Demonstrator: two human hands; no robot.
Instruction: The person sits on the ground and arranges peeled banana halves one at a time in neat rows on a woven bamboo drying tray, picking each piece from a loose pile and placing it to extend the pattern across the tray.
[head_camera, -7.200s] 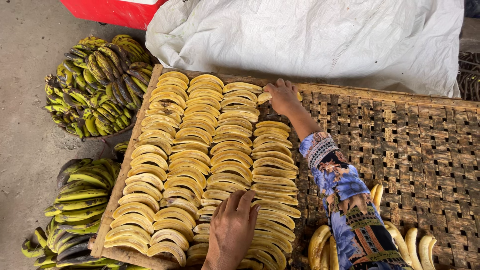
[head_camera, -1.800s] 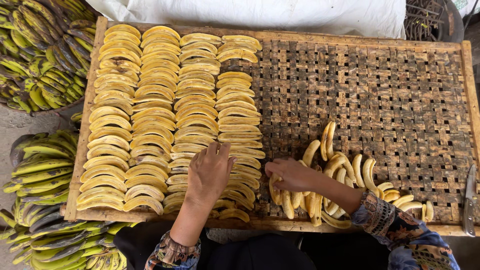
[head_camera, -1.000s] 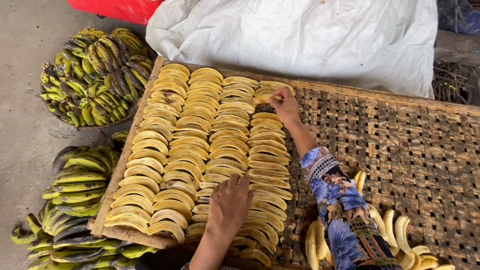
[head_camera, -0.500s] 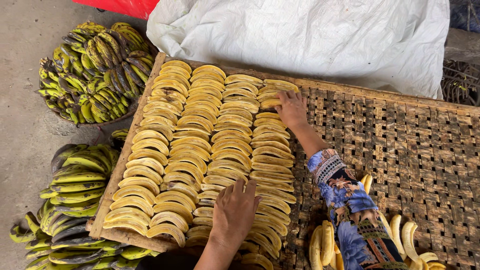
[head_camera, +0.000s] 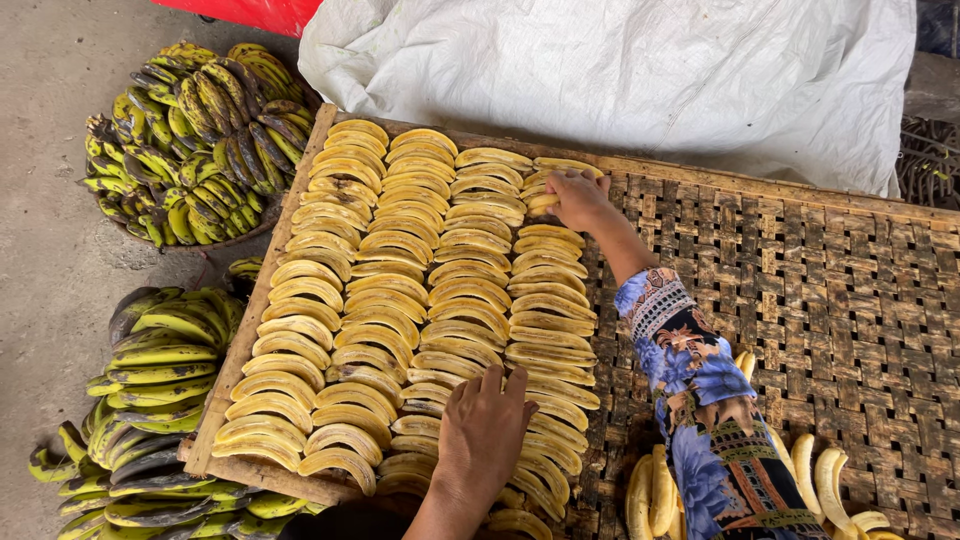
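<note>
Behind the woven tray lies a white sack, red container beside.

Single head-worn view, steeply downward, close over the woven tray.

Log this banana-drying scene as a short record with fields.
Surface: woven tray with a wooden frame
Laid out: peeled banana slices in four columns on the tray's left part
Left hand: flat on slices at the near edge
Right hand: at the top of the fourth column, touching slices
Loose pile: peeled bananas by the right arm
Beside tray: unpeeled banana bunches
Behind: white sack
</note>
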